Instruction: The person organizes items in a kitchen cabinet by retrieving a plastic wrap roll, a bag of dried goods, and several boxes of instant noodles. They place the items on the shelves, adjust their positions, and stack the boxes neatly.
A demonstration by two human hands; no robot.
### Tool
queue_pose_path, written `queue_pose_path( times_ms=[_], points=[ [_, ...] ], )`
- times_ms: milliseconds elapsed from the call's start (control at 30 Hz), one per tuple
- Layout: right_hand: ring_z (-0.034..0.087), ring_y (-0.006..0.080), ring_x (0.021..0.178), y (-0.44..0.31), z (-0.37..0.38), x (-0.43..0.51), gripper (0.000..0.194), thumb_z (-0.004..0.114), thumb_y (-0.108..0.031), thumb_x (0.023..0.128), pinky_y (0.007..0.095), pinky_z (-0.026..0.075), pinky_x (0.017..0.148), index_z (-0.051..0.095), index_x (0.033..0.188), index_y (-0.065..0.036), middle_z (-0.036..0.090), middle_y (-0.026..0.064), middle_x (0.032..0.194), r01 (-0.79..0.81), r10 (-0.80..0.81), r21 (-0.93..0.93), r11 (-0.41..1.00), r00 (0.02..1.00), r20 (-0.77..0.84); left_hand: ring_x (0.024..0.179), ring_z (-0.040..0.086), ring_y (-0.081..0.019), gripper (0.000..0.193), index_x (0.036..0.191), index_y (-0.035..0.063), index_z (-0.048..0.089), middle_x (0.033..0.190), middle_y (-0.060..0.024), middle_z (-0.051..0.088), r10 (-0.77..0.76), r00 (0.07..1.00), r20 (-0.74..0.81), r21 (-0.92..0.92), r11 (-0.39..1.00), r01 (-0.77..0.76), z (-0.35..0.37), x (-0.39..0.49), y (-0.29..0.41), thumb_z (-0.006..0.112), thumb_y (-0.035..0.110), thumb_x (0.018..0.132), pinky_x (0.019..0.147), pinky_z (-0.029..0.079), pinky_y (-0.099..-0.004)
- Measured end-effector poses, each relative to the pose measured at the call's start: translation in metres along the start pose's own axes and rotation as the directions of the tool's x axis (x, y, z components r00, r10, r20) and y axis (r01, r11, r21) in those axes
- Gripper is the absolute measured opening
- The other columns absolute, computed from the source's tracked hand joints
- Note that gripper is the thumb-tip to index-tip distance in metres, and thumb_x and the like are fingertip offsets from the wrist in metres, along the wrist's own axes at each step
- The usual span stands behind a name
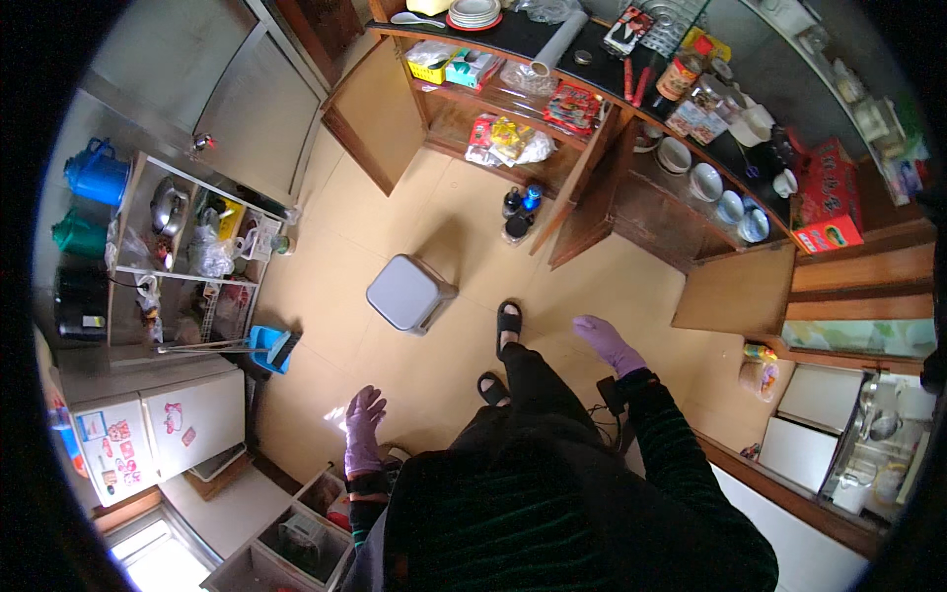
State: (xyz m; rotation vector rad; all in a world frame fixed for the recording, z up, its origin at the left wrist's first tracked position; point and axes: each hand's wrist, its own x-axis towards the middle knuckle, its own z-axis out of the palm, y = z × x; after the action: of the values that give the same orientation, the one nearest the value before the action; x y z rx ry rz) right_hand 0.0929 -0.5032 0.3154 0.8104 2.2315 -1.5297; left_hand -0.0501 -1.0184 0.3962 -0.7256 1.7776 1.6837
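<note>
My left hand (364,429), in a purple glove, hangs at the lower left above the tiled floor, palm up with its fingers spread and nothing in it. At the right, my right hand (607,344) wears a purple glove too; it touches nothing, and how far its fingers are curled is hard to tell. A grey plastic stool (405,293) stands on the floor ahead of me, between the two hands and farther off. Black slippers (509,320) are on my feet.
Cabinets with doors ajar (381,118) curve along the far side; bottles (522,207) stand on the floor before them. A blue dustpan (268,348) and a white fridge (194,422) are at the left. An open cabinet door (729,292) juts out at the right.
</note>
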Motion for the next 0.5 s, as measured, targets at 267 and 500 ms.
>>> queue_pose_path(
  times_ms=[267, 500],
  points=[
    [0.058, 0.0214, 0.113, 0.018, -0.053, 0.042, 0.048, 0.064, -0.029, 0.091, 0.0319, 0.044, 0.099, 0.057, 0.127, 0.002, 0.062, 0.0135, 0.125, -0.163, 0.172, 0.288, 0.944, 0.985, -0.008, 0.099, 0.065, -0.0199, 0.042, 0.128, 0.0058, 0.057, 0.121, -0.0102, 0.064, 0.054, 0.997, 0.057, 0.199, 0.978, -0.065, 0.124, 0.062, 0.109, 0.055, 0.034, 0.098, 0.082, 0.051, -0.032],
    [0.056, 0.0204, 0.117, 0.009, -0.083, 0.077, 0.043, 0.062, -0.025, 0.093, 0.0309, 0.041, 0.103, 0.059, 0.126, 0.002, 0.062, 0.0126, 0.126, -0.139, 0.148, 0.359, 0.923, 0.989, 0.002, 0.099, 0.064, -0.0169, 0.041, 0.128, 0.0064, 0.057, 0.119, -0.0082, 0.065, 0.012, 0.984, 0.18, 0.286, 0.956, -0.064, 0.191, 0.055, 0.172, 0.054, 0.034, 0.098, 0.084, 0.049, -0.0296]
  ],
)
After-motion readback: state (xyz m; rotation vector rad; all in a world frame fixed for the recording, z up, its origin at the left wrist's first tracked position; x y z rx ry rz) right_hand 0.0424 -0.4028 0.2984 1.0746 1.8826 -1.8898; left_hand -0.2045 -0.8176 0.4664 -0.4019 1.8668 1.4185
